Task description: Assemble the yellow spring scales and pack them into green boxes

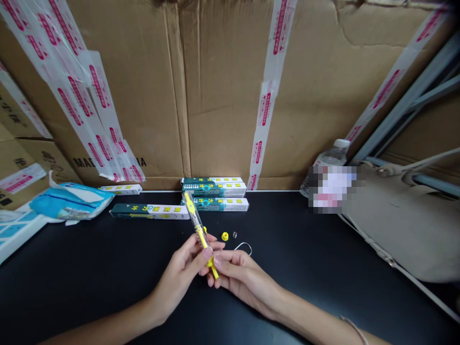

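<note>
A clear tubular spring scale with yellow parts inside slants over the black tabletop. Its upper end points away from me, and a yellow rod sticks out below. My left hand is closed around the lower half of the tube. With thumb and fingers, my right hand pinches the yellow collar at the tube's lower end. Just beyond my fingers lie a yellow ring-shaped cap, a small clear ring and a bent metal wire hook. Another yellow piece is mostly hidden behind the tube.
Several green-and-white boxes lie at the back, one longer box left of them. A blue wipes packet sits far left. At the right are a plastic bottle and a beige bag. A taped cardboard wall closes the back.
</note>
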The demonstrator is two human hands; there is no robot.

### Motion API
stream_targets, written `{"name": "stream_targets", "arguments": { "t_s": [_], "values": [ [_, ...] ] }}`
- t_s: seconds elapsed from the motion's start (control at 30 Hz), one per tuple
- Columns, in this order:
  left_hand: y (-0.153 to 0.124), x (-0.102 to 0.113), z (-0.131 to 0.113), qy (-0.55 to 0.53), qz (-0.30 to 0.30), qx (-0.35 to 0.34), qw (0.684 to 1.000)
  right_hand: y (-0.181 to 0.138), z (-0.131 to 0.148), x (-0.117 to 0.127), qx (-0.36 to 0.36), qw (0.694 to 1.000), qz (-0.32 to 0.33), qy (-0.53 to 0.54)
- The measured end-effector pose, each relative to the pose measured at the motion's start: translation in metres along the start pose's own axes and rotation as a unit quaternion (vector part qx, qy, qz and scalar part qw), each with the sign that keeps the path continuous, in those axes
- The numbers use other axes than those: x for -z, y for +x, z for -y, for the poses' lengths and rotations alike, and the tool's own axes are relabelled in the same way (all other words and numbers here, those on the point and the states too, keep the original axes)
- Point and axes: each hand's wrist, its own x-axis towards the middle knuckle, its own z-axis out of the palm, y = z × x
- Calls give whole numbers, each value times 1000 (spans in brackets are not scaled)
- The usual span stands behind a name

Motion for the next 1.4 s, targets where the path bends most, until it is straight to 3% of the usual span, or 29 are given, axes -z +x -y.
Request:
{"name": "stream_targets", "arguments": {
  "t_s": [0.23,0.37,0.53,0.97,1.4],
  "values": [
    [0,2,2,-18,-5,1,1000,1,1,3,-34,999,-14,29],
    [-2,2,2,4,25,-3,1000,0,1,6,-51,999,15,2],
    [-3,1,4,4,53,5,999,-1,-1,3,-43,998,-10,-39],
    [-2,-2,7,-36,11,11,999,1,-4,0,-54,998,-31,-32],
    [2,-6,0,-40,-30,35,998,-1,-5,-6,-16,994,-67,-83]
  ]
}}
